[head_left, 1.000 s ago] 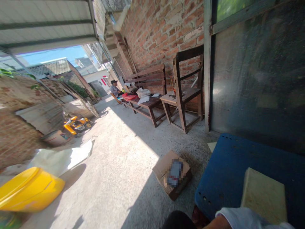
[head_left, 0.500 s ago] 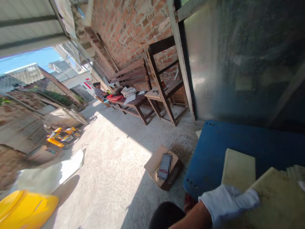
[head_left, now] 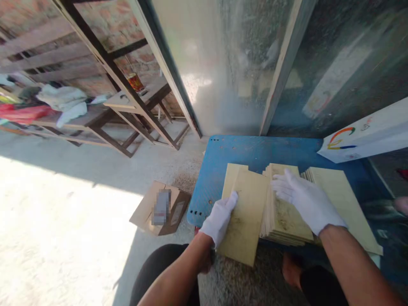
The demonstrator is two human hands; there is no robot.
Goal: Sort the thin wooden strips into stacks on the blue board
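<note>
A thin, pale rectangular board [head_left: 245,225], dark-smudged on its face, is in the left hand [head_left: 219,216], its near end reaching past the table's edge toward six o'clock. The white-gloved thumb lies on the upper face near the nine o'clock edge; the fingers beneath are hidden. Held from one side, the board could tip, so a firm thumb and a level wrist would suit it.

Toward eleven o'clock, partly covered, another pale board [head_left: 231,174] lies on the blue tabletop [head_left: 255,148]. At three o'clock is an uneven stack of boards [head_left: 287,212]. Over it the right hand [head_left: 301,197] is spread flat and holds nothing; whether it touches, I cannot tell. Light, even contact would be best, since the sheets' edges are staggered. Farther toward three o'clock is a second stack [head_left: 344,199]; at nine o'clock, a cardboard carton [head_left: 143,214] sits on the floor.
</note>
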